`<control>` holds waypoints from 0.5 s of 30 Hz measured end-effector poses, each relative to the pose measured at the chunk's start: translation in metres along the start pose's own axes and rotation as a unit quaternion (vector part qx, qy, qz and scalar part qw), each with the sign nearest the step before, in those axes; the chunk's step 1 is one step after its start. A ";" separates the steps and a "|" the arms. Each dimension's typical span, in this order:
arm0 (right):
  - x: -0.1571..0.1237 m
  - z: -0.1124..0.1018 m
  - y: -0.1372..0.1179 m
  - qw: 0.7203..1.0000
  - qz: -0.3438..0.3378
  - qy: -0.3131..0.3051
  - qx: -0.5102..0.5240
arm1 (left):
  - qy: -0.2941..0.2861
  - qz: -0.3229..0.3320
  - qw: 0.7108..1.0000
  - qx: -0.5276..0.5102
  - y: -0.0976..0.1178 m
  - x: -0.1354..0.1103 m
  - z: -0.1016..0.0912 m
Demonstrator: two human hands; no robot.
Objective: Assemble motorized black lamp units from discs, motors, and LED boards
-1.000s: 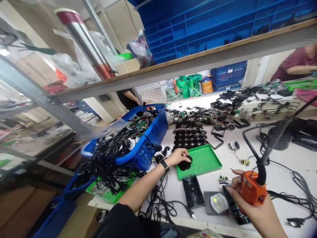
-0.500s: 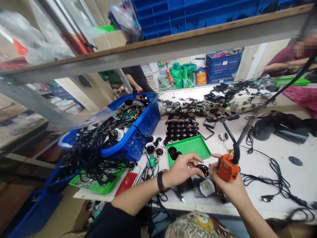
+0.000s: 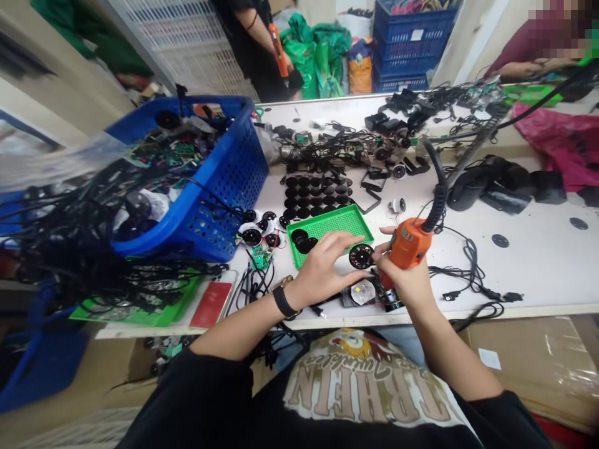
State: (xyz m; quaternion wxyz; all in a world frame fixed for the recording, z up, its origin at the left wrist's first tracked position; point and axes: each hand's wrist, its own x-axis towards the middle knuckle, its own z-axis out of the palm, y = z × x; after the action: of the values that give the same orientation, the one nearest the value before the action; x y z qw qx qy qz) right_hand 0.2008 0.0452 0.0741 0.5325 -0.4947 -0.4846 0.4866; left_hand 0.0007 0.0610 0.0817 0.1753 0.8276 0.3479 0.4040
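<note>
Black round perforated disc [image 3: 361, 256] meets my right hand [image 3: 412, 285], which I see clasping an orange handheld tool [image 3: 410, 242]. My left hand [image 3: 321, 269] is spread wide beside the disc.

Your white table [image 3: 547, 271] stretches toward 3 o'clock, with a cardboard box [image 3: 538, 355] below its near edge at 4. Beyond its far side you have white crates [image 3: 187, 43] at 11 o'clock, green sacks [image 3: 330, 56] at 12, stacked blue crates [image 3: 407, 53] at 1 and a pale wall [image 3: 508, 28] at 2.
</note>
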 end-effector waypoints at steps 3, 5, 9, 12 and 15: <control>0.001 0.001 -0.003 1.000 0.015 -0.005 0.009 | 0.002 0.007 1.000 0.020 0.001 0.003 0.001; 0.000 0.000 -0.005 1.000 0.016 -0.006 0.011 | 0.004 -0.007 1.000 0.017 0.003 0.004 0.000; -0.006 -0.008 -0.009 1.000 -0.020 -0.005 -0.021 | 0.005 -0.041 0.999 0.001 0.007 0.005 -0.005; -0.014 -0.017 -0.010 0.998 -0.032 0.004 -0.053 | 0.002 -0.051 0.999 0.000 0.009 0.003 -0.009; -0.020 -0.027 -0.010 0.997 -0.039 0.011 -0.060 | -0.013 -0.071 0.997 -0.006 0.010 0.001 -0.012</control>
State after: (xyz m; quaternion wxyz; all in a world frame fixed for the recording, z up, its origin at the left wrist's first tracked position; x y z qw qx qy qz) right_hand 0.2265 0.0235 0.0821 0.5260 -0.5119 -0.5255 0.4303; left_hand -0.0036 0.0549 0.0957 0.2129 0.8048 0.4016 0.3818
